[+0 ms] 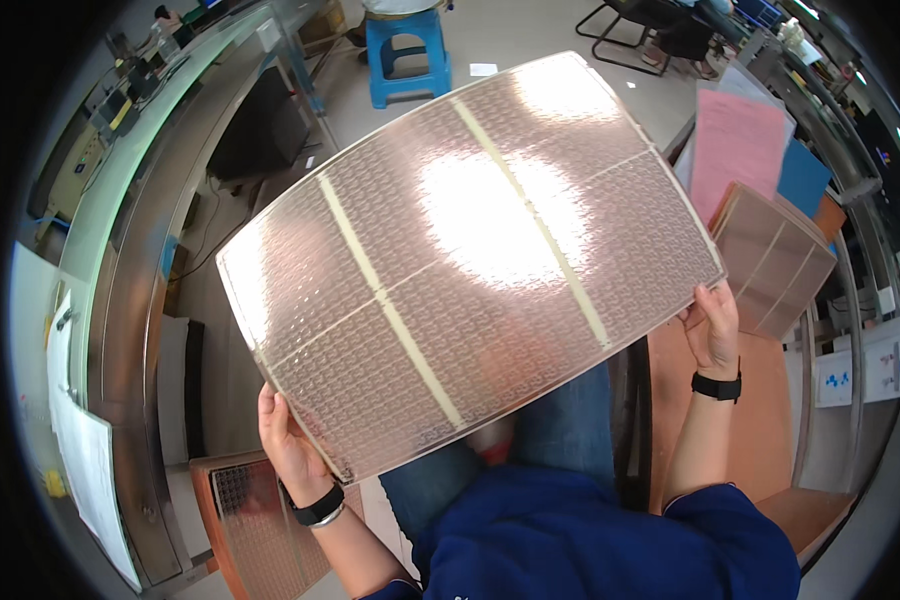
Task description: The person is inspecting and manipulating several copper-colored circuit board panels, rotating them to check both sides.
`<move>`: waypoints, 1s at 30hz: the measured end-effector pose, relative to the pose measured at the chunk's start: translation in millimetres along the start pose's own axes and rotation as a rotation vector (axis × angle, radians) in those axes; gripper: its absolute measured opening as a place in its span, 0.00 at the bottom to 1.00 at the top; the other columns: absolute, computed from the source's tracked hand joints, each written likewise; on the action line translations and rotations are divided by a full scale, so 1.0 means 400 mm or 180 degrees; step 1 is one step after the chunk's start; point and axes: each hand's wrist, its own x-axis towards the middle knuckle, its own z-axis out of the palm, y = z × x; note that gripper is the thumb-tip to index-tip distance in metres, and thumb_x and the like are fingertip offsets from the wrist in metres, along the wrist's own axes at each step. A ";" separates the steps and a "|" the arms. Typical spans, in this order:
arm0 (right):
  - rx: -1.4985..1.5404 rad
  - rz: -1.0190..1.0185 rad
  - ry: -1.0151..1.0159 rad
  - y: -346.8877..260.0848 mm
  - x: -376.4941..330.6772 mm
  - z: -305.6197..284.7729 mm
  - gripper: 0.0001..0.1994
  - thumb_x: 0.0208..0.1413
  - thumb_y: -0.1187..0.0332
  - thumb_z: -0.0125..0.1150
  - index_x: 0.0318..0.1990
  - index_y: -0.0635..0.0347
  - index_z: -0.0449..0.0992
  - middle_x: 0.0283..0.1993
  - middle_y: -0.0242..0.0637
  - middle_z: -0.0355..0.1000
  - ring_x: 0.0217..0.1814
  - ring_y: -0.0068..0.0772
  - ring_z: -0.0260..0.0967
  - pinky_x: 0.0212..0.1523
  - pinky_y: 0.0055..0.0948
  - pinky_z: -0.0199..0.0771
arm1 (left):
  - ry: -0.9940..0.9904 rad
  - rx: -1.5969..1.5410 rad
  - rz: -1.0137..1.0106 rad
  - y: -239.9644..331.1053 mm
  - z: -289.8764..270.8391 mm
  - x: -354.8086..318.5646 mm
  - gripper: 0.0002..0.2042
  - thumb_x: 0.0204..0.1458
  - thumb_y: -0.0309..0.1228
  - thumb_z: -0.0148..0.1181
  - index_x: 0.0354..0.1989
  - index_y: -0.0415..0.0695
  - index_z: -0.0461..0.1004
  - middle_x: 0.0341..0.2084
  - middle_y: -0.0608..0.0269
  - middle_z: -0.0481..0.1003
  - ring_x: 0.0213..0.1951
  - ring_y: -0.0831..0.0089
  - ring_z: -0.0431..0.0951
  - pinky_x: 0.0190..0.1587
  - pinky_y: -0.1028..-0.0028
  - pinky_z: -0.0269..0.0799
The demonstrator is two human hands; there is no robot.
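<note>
L hand (292,447) grips the shiny copper-pink rect. panel w/ pale stripes (450,325) by its near-left corner & R hand (713,325) pinches its near-right corner, so the panel's held up btwn both, slanted, above the lap. Nr left, below L hand, sits a brown-edged panel w/ patterned face (270,530); right, beyond R hand, a stack of copper-coloured striped panels (778,262) w/ a pink sheet (738,140) just past it; far, a blue plastic stool (407,88).

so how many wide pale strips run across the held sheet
2 on the sheet: left strip and right strip, either side of its middle; glare partly covers the latter.
</note>
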 end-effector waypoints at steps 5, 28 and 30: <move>-0.0214 0.0096 -0.0097 0.000 -0.007 0.006 0.26 0.55 0.70 0.54 0.59 0.64 0.54 0.53 0.40 0.65 0.49 0.29 0.67 0.46 0.30 0.72 | 0.0173 0.0137 -0.0004 0.003 -0.022 -0.011 0.14 0.58 0.24 0.42 0.51 0.33 0.63 0.42 0.55 0.72 0.43 0.72 0.73 0.45 0.73 0.70; -0.0082 0.0230 -0.0281 -0.011 -0.022 0.026 0.30 0.54 0.69 0.56 0.62 0.64 0.51 0.56 0.38 0.62 0.56 0.29 0.61 0.50 0.31 0.68 | 0.0395 0.0246 0.0501 0.011 -0.058 -0.011 0.14 0.58 0.26 0.41 0.51 0.36 0.63 0.44 0.59 0.70 0.46 0.73 0.71 0.49 0.75 0.67; -0.0003 0.0139 -0.0219 -0.003 -0.023 0.029 0.33 0.52 0.68 0.59 0.63 0.60 0.49 0.56 0.36 0.62 0.51 0.28 0.66 0.43 0.28 0.71 | 0.0495 0.0213 0.0558 0.016 -0.051 -0.017 0.13 0.57 0.25 0.42 0.50 0.35 0.63 0.43 0.59 0.70 0.45 0.72 0.71 0.48 0.74 0.68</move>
